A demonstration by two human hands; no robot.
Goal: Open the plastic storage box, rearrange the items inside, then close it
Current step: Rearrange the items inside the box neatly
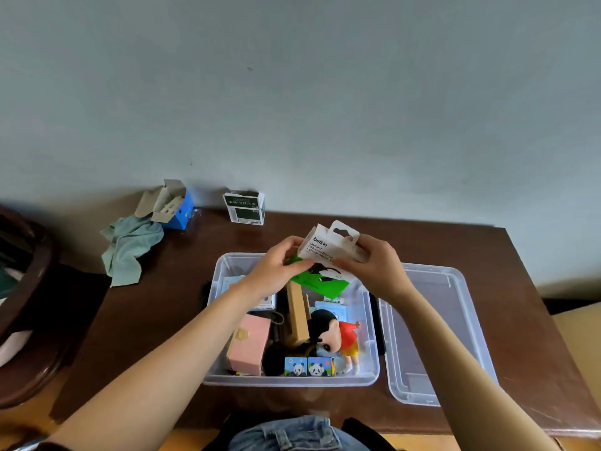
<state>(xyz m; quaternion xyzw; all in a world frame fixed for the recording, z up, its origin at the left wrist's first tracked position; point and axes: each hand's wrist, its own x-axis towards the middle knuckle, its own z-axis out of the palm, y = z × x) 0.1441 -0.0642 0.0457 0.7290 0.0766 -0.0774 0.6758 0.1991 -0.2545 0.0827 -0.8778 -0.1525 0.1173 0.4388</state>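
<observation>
The clear plastic storage box (370, 362) stands open on the dark wooden table, its lid (432, 336) lying flat just to the right. Above the box's far end, my left hand (276, 271) and my right hand (377, 265) both grip a white and green Belkin adapter package (325, 262), left on its left edge, right on its top right. Inside the box lie a pink box (250, 346), a tan cardboard box (297, 314), a cartoon boy figure in a red shirt (338, 336), and two panda cubes (307, 366).
At the table's back left lie a teal cloth (130, 249) and an opened blue carton (172, 206). A torn green and white carton (245, 208) stands by the wall. A dark round chair (26, 304) is at the left. My denim-clad lap (292, 434) is below.
</observation>
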